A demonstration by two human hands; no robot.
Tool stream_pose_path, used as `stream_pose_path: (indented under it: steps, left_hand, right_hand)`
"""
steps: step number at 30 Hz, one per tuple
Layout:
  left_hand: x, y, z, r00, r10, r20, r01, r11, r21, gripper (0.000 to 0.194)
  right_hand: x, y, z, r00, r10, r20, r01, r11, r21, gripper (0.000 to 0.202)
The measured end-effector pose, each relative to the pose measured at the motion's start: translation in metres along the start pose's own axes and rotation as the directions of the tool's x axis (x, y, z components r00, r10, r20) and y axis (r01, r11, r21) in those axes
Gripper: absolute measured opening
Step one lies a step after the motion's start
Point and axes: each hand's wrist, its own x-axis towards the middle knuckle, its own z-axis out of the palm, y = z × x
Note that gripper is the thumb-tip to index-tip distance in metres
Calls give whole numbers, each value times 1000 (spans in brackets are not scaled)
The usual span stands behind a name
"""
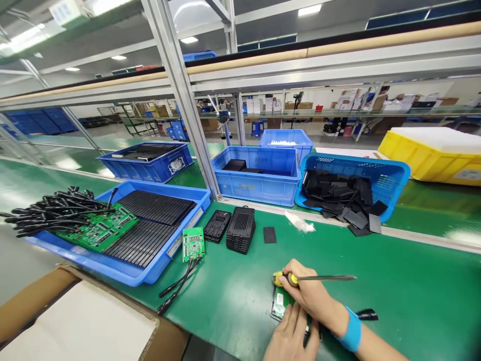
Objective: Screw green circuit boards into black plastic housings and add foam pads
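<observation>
Low on the right of the bench, my right hand [306,291] is closed around a screwdriver [285,279] with a yellow and black handle; its metal shaft points right. Beneath the hands lies a green circuit board [280,300] with a white label, seated in a dark-edged case, partly covered by fingers. My left hand [291,333] holds the board and case, its fingers pressed on the near part. A blue band [352,330] circles the right wrist. A black cable end [367,314] sticks out beyond that wrist.
Left stands a blue tray [150,273] of black panels and cabled boards. Another cabled board [193,244], stacked black cases [240,230], a black plate [269,234] and a white bag [299,221] lie ahead. Behind are blue bins [257,188], a basket [394,185] of black plates, and a metal post [184,95].
</observation>
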Motion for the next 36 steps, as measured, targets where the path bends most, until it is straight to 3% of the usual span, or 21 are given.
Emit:
stream_pose_path:
  steps: [2,4,8,11,13,15,16,18,20,23,26,28,31,34,36]
  left_hand:
    - [-8,2,4,1000,-3,22,3,1000,-7,20]
    - [-20,4,11,993,14,120,-13,1000,-5,20]
    - [-43,9,25,939,52,341,-53,999,-6,23]
    - [-38,7,18,939,99,331,-94,995,-31,28]
    - [-21,-3,3,929,141,343,-126,990,-68,40]
    - [2,-21,-16,883,178,434,-107,977,-182,54]
    - [14,-32,-24,834,199,514,-43,953,-298,62]
    - [34,-54,-35,737,249,629,147,848,-509,95]
    - [46,-71,-38,684,263,681,293,755,-586,126]
    - [52,-81,-31,649,280,707,335,729,-597,144]
    - [51,-79,-26,635,281,720,326,748,-579,140]
    - [50,-77,-26,635,270,724,338,746,-575,132]
    - [50,-76,-27,640,258,724,344,746,-570,116]
    - [53,-75,-29,626,236,743,365,754,-546,104]
    - [56,-75,-31,604,223,765,370,772,-517,90]
  right_hand:
    - [0,-8,2,1000,16,19,-16,1000,21,25]
    - [-4,-18,2,999,-6,48,4,998,55,21]
    - [-17,-35,3,958,-211,196,205,977,51,19]
    - [-18,-37,-5,959,-139,246,118,988,96,15]
    - [-15,-35,-20,988,-58,143,37,988,150,12]
    - [-15,-35,-38,998,-43,-53,50,988,146,9]
    - [-17,-35,-46,989,-56,-138,73,989,125,7]
    - [-26,-36,-54,971,-100,-218,121,989,83,5]
    - [-38,-34,-50,972,-150,-181,160,986,40,2]
    - [-54,-25,-33,983,-180,-25,180,984,2,8]
    - [-60,-18,-30,993,-93,79,91,996,23,14]
    - [-62,-18,-38,997,-67,32,66,998,10,11]
    - [-71,-18,-50,986,-157,-57,154,987,-47,6]
    - [-79,-12,-55,984,-175,22,176,982,-71,8]
    - [-78,-5,-57,990,-138,2,138,988,-70,9]
